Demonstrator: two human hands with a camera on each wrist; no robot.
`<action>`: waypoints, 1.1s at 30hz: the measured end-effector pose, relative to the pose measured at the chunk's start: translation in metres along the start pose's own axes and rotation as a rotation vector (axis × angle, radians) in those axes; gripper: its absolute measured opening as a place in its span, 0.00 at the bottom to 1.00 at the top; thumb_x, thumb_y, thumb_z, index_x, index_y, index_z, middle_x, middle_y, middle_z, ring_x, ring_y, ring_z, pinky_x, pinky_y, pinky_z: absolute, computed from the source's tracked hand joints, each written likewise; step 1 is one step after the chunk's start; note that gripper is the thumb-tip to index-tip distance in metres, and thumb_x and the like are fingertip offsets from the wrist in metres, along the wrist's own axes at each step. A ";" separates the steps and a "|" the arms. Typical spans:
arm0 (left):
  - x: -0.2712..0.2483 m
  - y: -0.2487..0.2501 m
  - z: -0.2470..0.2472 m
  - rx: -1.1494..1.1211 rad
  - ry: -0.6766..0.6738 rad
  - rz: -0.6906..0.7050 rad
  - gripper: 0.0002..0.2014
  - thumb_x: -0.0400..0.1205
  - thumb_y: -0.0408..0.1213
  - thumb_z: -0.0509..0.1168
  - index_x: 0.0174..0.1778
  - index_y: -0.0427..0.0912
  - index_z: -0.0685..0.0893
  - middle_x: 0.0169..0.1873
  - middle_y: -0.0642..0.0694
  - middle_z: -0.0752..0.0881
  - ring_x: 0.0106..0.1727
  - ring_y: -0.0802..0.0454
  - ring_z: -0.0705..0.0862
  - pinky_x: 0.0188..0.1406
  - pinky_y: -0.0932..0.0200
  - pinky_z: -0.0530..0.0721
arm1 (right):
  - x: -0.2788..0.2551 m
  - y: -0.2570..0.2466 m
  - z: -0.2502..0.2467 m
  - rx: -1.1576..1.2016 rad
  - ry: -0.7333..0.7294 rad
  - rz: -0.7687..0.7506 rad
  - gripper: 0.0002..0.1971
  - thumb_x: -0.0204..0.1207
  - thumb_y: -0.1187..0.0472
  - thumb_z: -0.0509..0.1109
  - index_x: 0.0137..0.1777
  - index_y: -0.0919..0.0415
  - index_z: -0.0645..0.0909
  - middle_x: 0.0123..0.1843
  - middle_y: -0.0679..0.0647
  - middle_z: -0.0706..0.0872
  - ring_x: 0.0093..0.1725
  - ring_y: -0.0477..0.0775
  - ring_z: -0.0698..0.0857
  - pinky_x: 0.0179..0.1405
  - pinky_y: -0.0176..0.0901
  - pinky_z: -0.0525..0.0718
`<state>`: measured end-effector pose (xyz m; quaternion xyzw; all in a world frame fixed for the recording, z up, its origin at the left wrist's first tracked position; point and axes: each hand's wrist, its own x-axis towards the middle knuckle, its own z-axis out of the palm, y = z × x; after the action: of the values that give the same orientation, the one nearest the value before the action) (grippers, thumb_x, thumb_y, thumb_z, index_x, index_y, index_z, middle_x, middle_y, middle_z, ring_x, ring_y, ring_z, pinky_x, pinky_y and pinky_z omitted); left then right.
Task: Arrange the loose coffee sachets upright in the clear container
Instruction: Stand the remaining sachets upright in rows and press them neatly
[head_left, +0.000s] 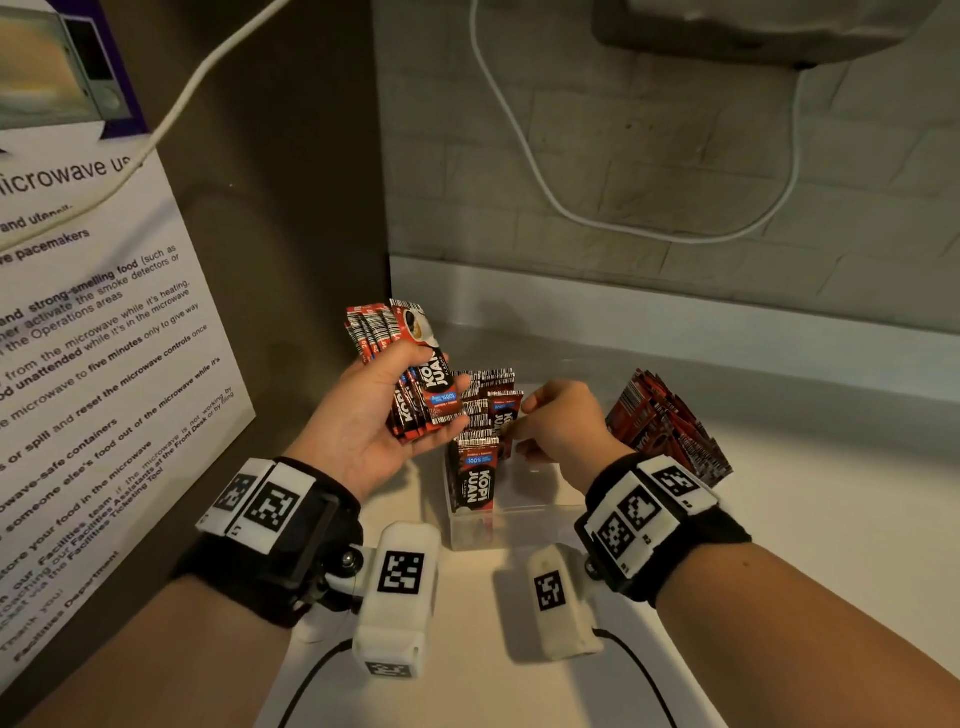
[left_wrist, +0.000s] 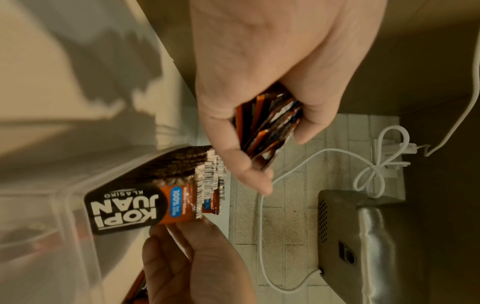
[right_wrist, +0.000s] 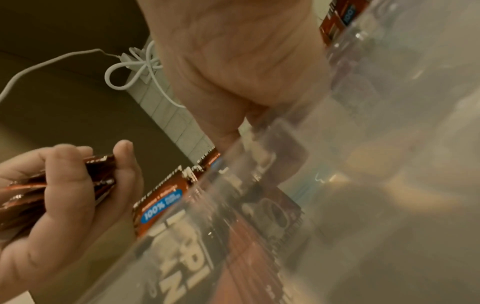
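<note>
A: Clear container (head_left: 511, 514) at 6 o'clock on the counter (head_left: 779, 519); a row of sachets (head_left: 480, 415) stands upright in its left part.

B: Right hand (head_left: 563, 423) pinches one row sachet's top edge. Left hand (head_left: 374, 415) at 10 o'clock, fingers (head_left: 415, 356) clenched round a fanned bundle (head_left: 410, 364).

A: Loose pile (head_left: 667, 428) at 2 o'clock.

B: Judgement: light, floppy, slick foil; grip by the sealed top edge.

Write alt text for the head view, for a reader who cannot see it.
A person's left hand holds a fanned bunch of red and black coffee sachets above a white counter, while the right hand pinches a sachet at the row of sachets standing upright in a clear plastic container. A further heap of red sachets lies to the right.
</note>
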<state>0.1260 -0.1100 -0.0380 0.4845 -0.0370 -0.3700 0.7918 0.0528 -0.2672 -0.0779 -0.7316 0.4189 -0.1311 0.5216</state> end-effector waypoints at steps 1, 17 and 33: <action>-0.001 0.000 0.001 0.006 -0.008 -0.001 0.23 0.79 0.35 0.68 0.71 0.37 0.77 0.45 0.40 0.89 0.40 0.48 0.92 0.24 0.53 0.86 | 0.000 0.001 0.001 0.008 -0.012 0.002 0.14 0.69 0.74 0.76 0.36 0.61 0.73 0.40 0.65 0.86 0.34 0.61 0.86 0.38 0.54 0.88; -0.001 0.000 -0.002 0.034 -0.032 0.005 0.21 0.79 0.34 0.69 0.69 0.37 0.79 0.45 0.39 0.90 0.42 0.48 0.92 0.26 0.53 0.87 | 0.005 0.003 0.006 0.037 -0.009 -0.016 0.12 0.71 0.62 0.78 0.37 0.62 0.75 0.45 0.64 0.87 0.42 0.64 0.89 0.35 0.50 0.88; -0.004 -0.008 0.011 0.095 -0.136 0.020 0.14 0.74 0.35 0.72 0.56 0.41 0.85 0.43 0.39 0.92 0.39 0.43 0.92 0.29 0.48 0.89 | -0.047 -0.038 -0.028 0.175 -0.260 -0.309 0.09 0.71 0.60 0.78 0.45 0.64 0.84 0.33 0.51 0.83 0.23 0.42 0.76 0.23 0.36 0.72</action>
<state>0.1141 -0.1180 -0.0374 0.4949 -0.1134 -0.3919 0.7672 0.0241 -0.2463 -0.0210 -0.7497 0.2181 -0.1497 0.6066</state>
